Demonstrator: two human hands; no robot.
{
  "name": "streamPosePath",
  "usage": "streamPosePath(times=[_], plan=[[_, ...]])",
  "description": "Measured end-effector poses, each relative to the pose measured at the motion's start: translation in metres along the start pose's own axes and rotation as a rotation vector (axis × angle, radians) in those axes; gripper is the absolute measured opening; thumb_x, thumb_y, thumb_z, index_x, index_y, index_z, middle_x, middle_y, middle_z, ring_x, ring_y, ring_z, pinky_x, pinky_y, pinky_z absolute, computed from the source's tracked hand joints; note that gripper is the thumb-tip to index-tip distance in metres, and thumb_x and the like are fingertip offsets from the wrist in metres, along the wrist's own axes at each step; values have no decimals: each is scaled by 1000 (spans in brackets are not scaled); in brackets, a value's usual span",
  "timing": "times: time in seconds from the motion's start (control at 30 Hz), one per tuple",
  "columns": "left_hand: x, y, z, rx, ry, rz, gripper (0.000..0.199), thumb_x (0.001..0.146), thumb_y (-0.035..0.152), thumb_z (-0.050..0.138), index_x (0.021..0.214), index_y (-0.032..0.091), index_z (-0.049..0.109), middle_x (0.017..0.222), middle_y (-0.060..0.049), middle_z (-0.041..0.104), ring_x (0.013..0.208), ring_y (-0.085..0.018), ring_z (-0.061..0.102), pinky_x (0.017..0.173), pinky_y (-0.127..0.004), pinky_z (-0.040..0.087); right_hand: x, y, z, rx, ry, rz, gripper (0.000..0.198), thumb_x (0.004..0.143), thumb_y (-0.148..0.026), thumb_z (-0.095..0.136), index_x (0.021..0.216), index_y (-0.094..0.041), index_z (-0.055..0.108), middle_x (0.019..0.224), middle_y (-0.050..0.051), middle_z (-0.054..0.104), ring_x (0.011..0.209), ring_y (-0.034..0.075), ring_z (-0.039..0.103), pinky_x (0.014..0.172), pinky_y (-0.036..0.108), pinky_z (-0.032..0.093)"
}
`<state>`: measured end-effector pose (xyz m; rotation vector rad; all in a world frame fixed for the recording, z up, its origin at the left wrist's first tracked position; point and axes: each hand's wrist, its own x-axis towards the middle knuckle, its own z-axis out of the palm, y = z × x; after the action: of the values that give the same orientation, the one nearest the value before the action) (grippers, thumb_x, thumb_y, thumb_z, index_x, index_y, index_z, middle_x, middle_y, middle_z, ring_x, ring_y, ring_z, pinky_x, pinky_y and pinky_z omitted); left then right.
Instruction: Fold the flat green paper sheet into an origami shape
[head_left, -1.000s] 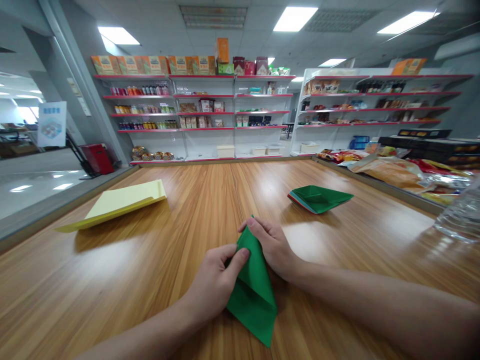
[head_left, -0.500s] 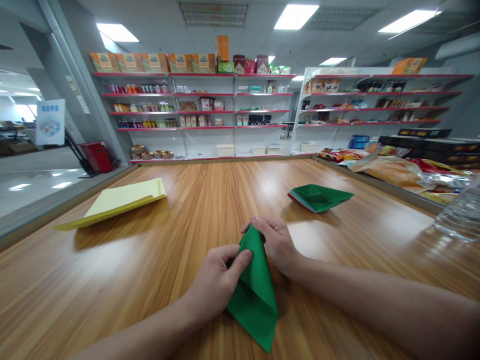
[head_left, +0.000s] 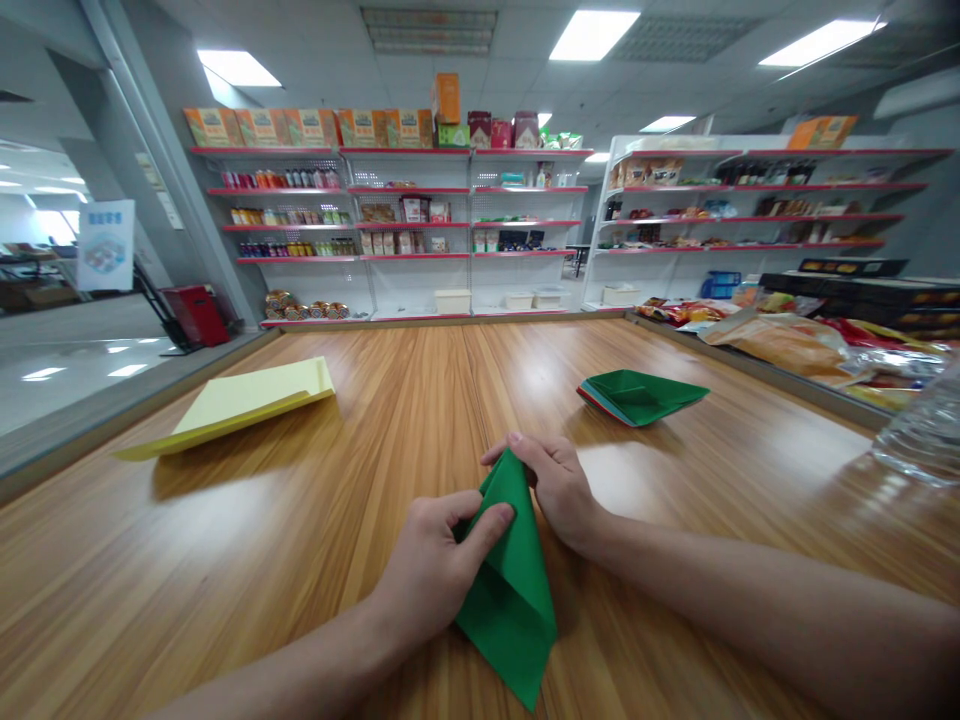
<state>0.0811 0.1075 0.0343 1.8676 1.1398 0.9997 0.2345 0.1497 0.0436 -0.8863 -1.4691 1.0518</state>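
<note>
Between my hands is a sheet of green paper point(head_left: 517, 590), rolled or folded into a pointed cone shape with its tip away from me. My left hand point(head_left: 442, 550) pinches its left side, thumb on top and fingers partly hidden behind it. At the narrow far tip, my right hand point(head_left: 555, 490) closes on the paper with thumb and fingers. Farther right on the table lies a stack of folded paper pieces point(head_left: 637, 395), green on top with blue and red edges below. Pale yellow paper sheets point(head_left: 255, 395) lie at the left, edges curled up.
The wooden table point(head_left: 420, 400) has a raised rim. Packaged snacks point(head_left: 787, 340) and dark boxes point(head_left: 862, 290) are at the right, near a clear plastic container point(head_left: 922, 430). Stocked shelves point(head_left: 412, 220) stand behind; a red case point(head_left: 196, 315) is on the floor left.
My left thumb has slid slightly right across the green paper. My right hand keeps its hold at the tip, and the view has shifted a little.
</note>
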Motion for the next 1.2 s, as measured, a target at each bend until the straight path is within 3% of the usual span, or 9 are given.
streamPosePath(times=[0.3,0.77,0.93,1.2], plan=[[0,-1,0,35,23,-7,45,88,46,48,55,18,37,55,5,28,51,-10,30,48,-24,23,-3,-3,0,-63,-43,-67,36,84,-43,53,71,-13,67,58,2,57,54,13,50,50,24,38],[1,-2,-2,-82,24,-28,41,87,44,51,57,17,42,56,4,33,53,-10,33,49,-24,25,-1,-4,2,80,-40,50,36,78,-47,59,68,-13,67,54,0,53,49,11,45,47,23,34],[4,-6,-5,-231,79,-98,41,83,47,57,58,17,47,55,4,39,54,-11,37,50,-23,28,5,4,-3,150,63,98,35,78,-47,61,71,-13,67,55,-1,53,49,10,45,46,23,35],[3,-6,-5,-145,158,-55,39,86,45,53,59,18,43,56,4,37,54,-11,36,50,-22,29,7,9,-3,141,55,94,38,79,-50,61,75,-13,67,55,0,55,48,11,46,43,22,34]])
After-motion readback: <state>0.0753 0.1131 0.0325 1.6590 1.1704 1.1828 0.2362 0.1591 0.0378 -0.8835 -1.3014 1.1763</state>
